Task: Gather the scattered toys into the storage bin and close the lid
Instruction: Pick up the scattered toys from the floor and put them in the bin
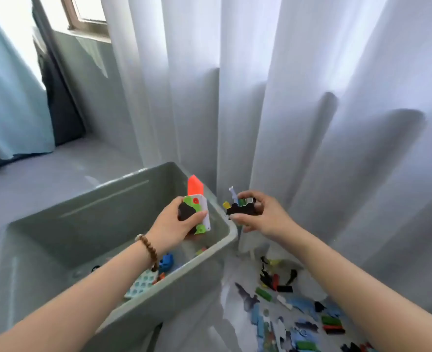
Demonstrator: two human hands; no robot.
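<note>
Storage bin (95,224): grey-green, open at the top, standing on a grey surface in front of a white curtain (286,97).

Contents seen through the opening: 1 blue toy (166,261), 1 pale blue moulded piece (140,284) and a few small coloured bits near the right wall.

Left hand (177,224): above the bin's right end, fingers and thumb wrapped round a toy knife (202,207). The knife has a green-and-white handle and an orange blade pointing up. A brown bead bracelet (150,250) sits on this wrist.

Right hand (260,217): just outside the bin's far right corner, at about rim height, fingers curled and pinching a bundle of small pieces (240,209). The bundle is mostly black, with yellow, green and white parts sticking out.

Scattered toys (286,298): many small pieces in blue, green, black, red and white lie on a pale surface to the right of the bin, below the right forearm.
</note>
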